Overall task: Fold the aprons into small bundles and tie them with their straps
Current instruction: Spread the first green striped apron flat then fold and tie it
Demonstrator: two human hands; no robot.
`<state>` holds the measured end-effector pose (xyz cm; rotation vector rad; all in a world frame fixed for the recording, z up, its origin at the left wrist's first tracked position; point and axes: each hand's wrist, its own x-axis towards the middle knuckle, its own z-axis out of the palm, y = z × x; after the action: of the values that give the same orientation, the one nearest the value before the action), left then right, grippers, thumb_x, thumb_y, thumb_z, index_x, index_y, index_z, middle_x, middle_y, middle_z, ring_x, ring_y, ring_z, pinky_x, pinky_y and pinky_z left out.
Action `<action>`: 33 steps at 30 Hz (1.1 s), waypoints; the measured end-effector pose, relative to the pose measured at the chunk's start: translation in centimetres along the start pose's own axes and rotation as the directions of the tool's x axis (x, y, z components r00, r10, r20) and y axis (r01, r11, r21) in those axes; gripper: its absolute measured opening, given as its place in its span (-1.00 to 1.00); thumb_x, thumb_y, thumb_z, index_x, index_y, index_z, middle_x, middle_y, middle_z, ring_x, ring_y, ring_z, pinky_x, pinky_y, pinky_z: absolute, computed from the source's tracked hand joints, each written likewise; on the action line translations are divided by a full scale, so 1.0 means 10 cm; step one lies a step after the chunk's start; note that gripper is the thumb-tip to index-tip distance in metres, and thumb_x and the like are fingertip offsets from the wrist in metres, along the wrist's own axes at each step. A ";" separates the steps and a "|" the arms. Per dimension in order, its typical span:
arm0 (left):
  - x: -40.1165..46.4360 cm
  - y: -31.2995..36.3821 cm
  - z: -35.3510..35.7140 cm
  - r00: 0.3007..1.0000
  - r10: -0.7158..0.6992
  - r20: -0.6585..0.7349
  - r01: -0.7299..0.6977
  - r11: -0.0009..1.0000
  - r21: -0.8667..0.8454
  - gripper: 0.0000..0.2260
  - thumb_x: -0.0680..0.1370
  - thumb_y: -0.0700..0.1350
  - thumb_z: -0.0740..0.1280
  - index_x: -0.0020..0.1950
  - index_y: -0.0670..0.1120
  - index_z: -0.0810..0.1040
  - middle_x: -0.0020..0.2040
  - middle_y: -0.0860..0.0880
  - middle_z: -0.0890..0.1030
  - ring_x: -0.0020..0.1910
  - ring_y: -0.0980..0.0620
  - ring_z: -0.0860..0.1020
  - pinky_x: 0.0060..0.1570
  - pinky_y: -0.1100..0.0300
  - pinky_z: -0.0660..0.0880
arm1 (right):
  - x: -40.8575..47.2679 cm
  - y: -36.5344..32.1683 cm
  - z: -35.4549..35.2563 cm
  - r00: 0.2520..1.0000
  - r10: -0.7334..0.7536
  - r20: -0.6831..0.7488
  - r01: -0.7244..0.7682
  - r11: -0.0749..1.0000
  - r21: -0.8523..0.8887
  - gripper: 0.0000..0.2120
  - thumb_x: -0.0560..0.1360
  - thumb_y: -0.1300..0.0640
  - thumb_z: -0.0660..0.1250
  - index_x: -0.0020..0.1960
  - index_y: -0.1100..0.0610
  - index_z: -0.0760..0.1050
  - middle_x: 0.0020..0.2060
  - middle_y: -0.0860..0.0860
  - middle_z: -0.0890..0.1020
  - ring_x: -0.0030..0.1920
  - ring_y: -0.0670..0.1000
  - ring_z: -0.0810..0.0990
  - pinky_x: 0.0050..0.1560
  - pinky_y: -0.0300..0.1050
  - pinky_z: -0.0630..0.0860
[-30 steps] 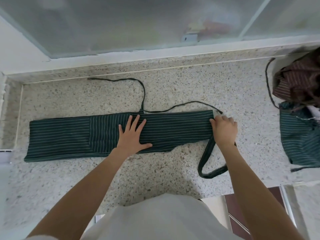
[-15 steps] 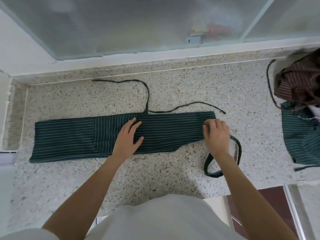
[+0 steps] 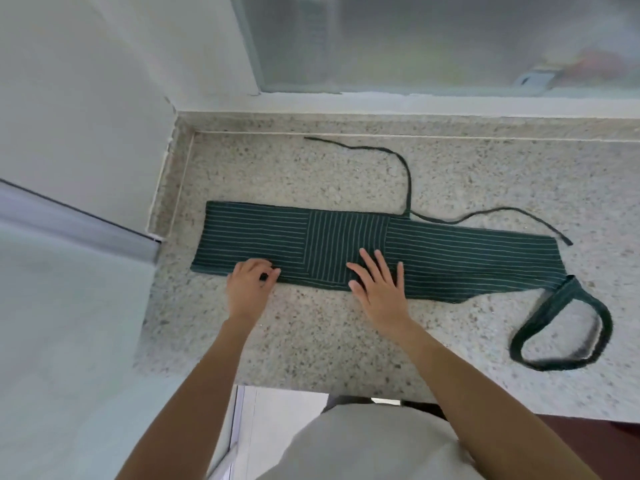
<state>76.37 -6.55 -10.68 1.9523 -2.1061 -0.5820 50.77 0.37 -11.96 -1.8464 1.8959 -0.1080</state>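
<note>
Both hands on the work. Our left hand point(image 3: 250, 285) sits at the near edge of the folded apron point(image 3: 346, 249) toward its left end, fingers curled and pinching the cloth. Our right hand point(image 3: 379, 287) lies flat, fingers spread and straight, pressing the apron's middle near edge. Apron: dark green, pale stripes, folded into a long narrow band across the speckled stone surface point(image 3: 311, 341). Thin tie straps point(image 3: 408, 174) trail off its far edge toward the frosted window point(image 3: 415, 39). Wide neck loop point(image 3: 568, 327) lies open off the right end. No containers in view. White wall point(image 3: 86, 98) at left.
</note>
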 end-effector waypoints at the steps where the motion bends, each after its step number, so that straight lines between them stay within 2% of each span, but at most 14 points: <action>1: 0.00 -0.04 -0.03 1.000 -0.029 0.010 0.029 0.999 0.017 -0.85 0.49 -0.02 0.40 -0.13 -0.10 0.65 0.03 -0.01 0.61 0.06 -0.11 0.51 0.05 -0.01 0.42 | -0.05 0.07 -0.02 0.999 0.034 -0.016 -0.034 0.999 0.002 -0.29 0.49 -0.33 -0.43 0.43 -0.15 0.24 0.52 -0.13 0.05 0.51 -0.07 -0.16 0.46 0.21 -0.25; 5: -0.06 -0.15 -0.08 0.992 -0.127 0.004 0.127 0.992 0.013 -0.85 0.45 0.01 0.43 -0.07 -0.02 0.61 0.04 -0.01 0.58 0.12 -0.09 0.47 0.17 0.00 0.27 | -0.27 0.33 -0.12 0.985 0.153 -0.080 -0.157 0.986 -0.054 -0.51 0.53 -0.27 -0.07 0.25 -0.05 0.42 0.43 -0.02 0.31 0.48 0.08 0.15 0.41 0.32 -0.09; 8: -0.11 -0.19 -0.08 0.988 -0.149 -0.032 0.150 0.988 0.034 -0.66 0.39 0.03 0.48 0.11 -0.04 0.56 0.17 -0.08 0.52 0.19 -0.15 0.44 0.21 -0.07 0.25 | -0.30 0.38 -0.18 0.984 0.117 -0.133 -0.137 0.979 -0.154 -0.71 0.51 -0.09 0.27 0.18 -0.01 0.47 0.34 0.09 0.42 0.42 0.19 0.28 0.37 0.42 0.01; 10: -0.10 -0.21 -0.10 0.974 -0.227 -0.023 0.227 0.974 0.012 -0.47 0.36 0.06 0.50 0.26 -0.04 0.46 0.31 -0.12 0.41 0.29 -0.19 0.34 0.27 -0.10 0.22 | -0.28 0.33 -0.21 0.985 0.051 -0.162 -0.087 0.971 -0.223 -0.64 0.44 0.06 0.42 0.21 0.00 0.47 0.31 0.16 0.44 0.39 0.24 0.32 0.35 0.41 0.12; 13: -0.02 -0.24 -0.16 0.951 -0.308 0.016 0.308 0.950 -0.060 -0.35 0.36 0.03 0.51 0.36 -0.12 0.34 0.34 -0.20 0.34 0.30 -0.22 0.29 0.27 -0.06 0.25 | -0.25 0.22 -0.19 0.985 -0.025 -0.170 -0.020 0.967 -0.256 -0.49 0.37 0.23 0.47 0.28 -0.02 0.46 0.33 0.19 0.42 0.36 0.25 0.35 0.31 0.30 0.28; 17: 0.11 -0.17 -0.30 0.912 -0.392 0.119 0.402 0.913 -0.070 -0.39 0.41 -0.04 0.48 0.35 -0.18 0.31 0.23 -0.25 0.40 0.16 -0.22 0.44 0.12 0.00 0.40 | -0.31 0.17 -0.13 0.989 -0.011 -0.151 -0.032 0.960 -0.279 -0.40 0.30 0.35 0.50 0.26 -0.03 0.48 0.30 0.18 0.46 0.29 0.25 0.43 0.21 0.21 0.41; 21: 0.12 -0.12 -0.34 0.888 -0.437 0.139 0.452 0.886 -0.100 -0.47 0.42 -0.05 0.48 0.26 -0.20 0.35 0.09 -0.20 0.58 0.04 -0.20 0.56 -0.03 0.00 0.49 | -0.38 0.19 -0.11 0.976 -0.038 -0.216 -0.026 0.959 -0.283 -0.51 0.33 0.29 0.49 0.21 0.01 0.53 0.21 0.15 0.53 0.22 0.20 0.48 0.22 0.19 0.39; 24: 0.02 0.01 -0.38 0.879 -0.476 0.020 0.471 0.860 -0.197 -0.62 0.45 -0.03 0.44 0.18 -0.14 0.47 0.00 -0.12 0.64 -0.06 -0.11 0.60 -0.07 0.03 0.55 | -0.41 0.20 -0.09 0.955 -0.054 -0.292 -0.031 0.959 -0.281 -0.61 0.29 0.28 0.52 0.07 0.04 0.57 0.05 0.08 0.59 0.09 0.14 0.53 0.22 0.10 0.30; 27: -0.09 0.31 -0.49 0.884 -0.459 -0.086 0.377 0.811 -0.446 -0.72 0.46 -0.03 0.43 0.10 -0.10 0.53 -0.07 -0.02 0.66 -0.12 0.04 0.60 -0.10 0.15 0.53 | -0.47 0.22 -0.04 0.960 -0.079 -0.267 0.012 0.970 -0.244 -0.71 0.34 0.25 0.49 0.04 0.06 0.60 0.04 0.06 0.62 0.07 0.13 0.57 0.21 0.13 0.38; 29: -0.14 0.61 -0.57 0.932 -0.347 -0.108 0.247 0.821 -0.515 -0.76 0.46 -0.05 0.43 0.09 -0.08 0.55 -0.10 0.04 0.64 -0.16 0.13 0.59 -0.11 0.24 0.51 | -0.53 0.24 -0.07 0.981 -0.082 -0.174 0.052 0.984 -0.172 -0.77 0.47 0.17 0.36 0.13 0.08 0.59 0.15 0.07 0.59 0.18 0.15 0.54 0.20 0.14 0.47; 30: -0.14 0.80 -0.59 0.957 -0.266 -0.112 0.168 0.829 -0.534 -0.76 0.47 -0.06 0.43 0.09 -0.08 0.55 -0.10 0.06 0.64 -0.16 0.15 0.59 -0.11 0.27 0.51 | -0.55 0.26 -0.11 0.990 -0.101 -0.100 0.088 0.989 -0.122 -0.73 0.54 0.13 0.25 0.20 0.07 0.55 0.25 0.05 0.53 0.27 0.13 0.47 0.25 0.13 0.45; 32: -0.14 1.20 -0.57 0.988 -0.088 -0.130 -0.005 0.811 -0.585 -0.78 0.49 -0.09 0.41 0.10 -0.10 0.56 -0.09 0.03 0.63 -0.14 0.15 0.59 -0.13 0.32 0.52 | -0.54 0.35 -0.23 0.992 -0.115 0.044 0.111 0.989 0.096 -0.67 0.58 0.19 0.17 0.32 0.06 0.47 0.40 -0.04 0.35 0.43 0.00 0.25 0.38 -0.04 0.30; 33: -0.14 1.43 -0.52 0.988 0.014 -0.153 -0.102 0.803 -0.587 -0.79 0.50 -0.09 0.40 0.10 -0.12 0.56 -0.08 0.00 0.63 -0.14 0.13 0.60 -0.14 0.32 0.53 | -0.56 0.40 -0.36 0.987 -0.085 0.134 0.040 0.951 0.306 -0.63 0.57 0.30 0.17 0.32 0.07 0.46 0.42 -0.06 0.29 0.45 -0.07 0.16 0.39 -0.15 0.23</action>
<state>65.72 -5.26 0.18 1.5096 -1.6159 -0.9270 45.45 5.06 -8.72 -1.6586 1.6197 -0.2625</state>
